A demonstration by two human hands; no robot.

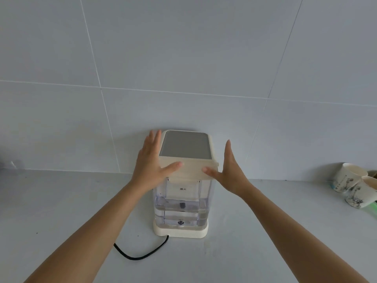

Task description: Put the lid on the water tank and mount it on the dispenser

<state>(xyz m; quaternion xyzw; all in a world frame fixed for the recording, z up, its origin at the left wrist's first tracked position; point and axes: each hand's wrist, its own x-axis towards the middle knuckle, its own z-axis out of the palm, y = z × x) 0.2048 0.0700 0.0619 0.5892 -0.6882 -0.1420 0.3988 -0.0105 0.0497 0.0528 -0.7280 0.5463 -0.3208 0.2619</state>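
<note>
A cream dispenser with a grey top panel stands on the counter against the tiled wall. The clear water tank, partly filled with water, sits on the dispenser's cream base at the near side. A cream lid covers the tank's top. My left hand lies flat along the dispenser's left side, its thumb resting on the lid. My right hand is just right of the lid, fingers straight, thumb tip touching the lid's right end. Neither hand grips anything.
A black power cord curls from the base toward the left front on the grey counter. Patterned paper cups lie stacked at the far right near the wall.
</note>
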